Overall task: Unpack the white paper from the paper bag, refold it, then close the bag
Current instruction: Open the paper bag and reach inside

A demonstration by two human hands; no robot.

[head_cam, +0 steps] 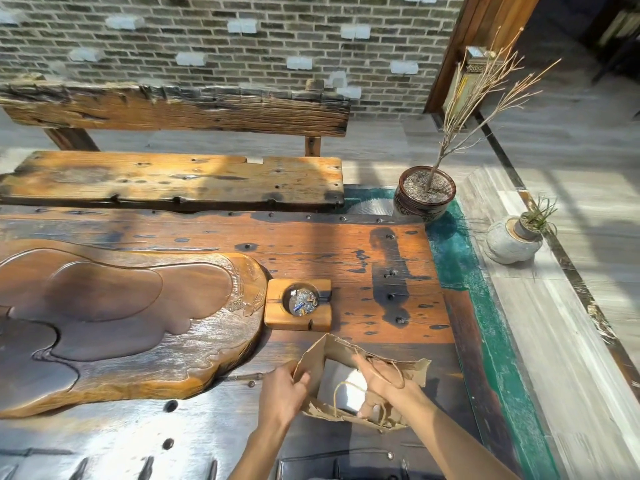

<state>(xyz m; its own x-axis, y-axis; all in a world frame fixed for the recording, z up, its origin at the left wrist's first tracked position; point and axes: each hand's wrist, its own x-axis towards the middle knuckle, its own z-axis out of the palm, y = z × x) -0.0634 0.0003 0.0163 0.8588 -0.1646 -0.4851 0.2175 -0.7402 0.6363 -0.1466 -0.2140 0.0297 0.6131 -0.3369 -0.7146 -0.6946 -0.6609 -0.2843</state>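
A brown paper bag [322, 355] stands open on the wooden table near its front right corner. White paper [349, 389] shows inside the bag's mouth. My left hand [282, 393] pinches the bag's left rim. Spread over the mouth, my right hand [384, 386] has its fingers down in the bag on the white paper, and a twine handle loops across its back. A second twine handle [337, 396] hangs over the near rim.
A square wooden ashtray [277, 306] with butts sits just behind the bag. A large carved wooden tea tray [121, 306] fills the table's left. Beyond the table is a bench [173, 178]. Two potted plants [426, 192] stand at the right by the table's edge.
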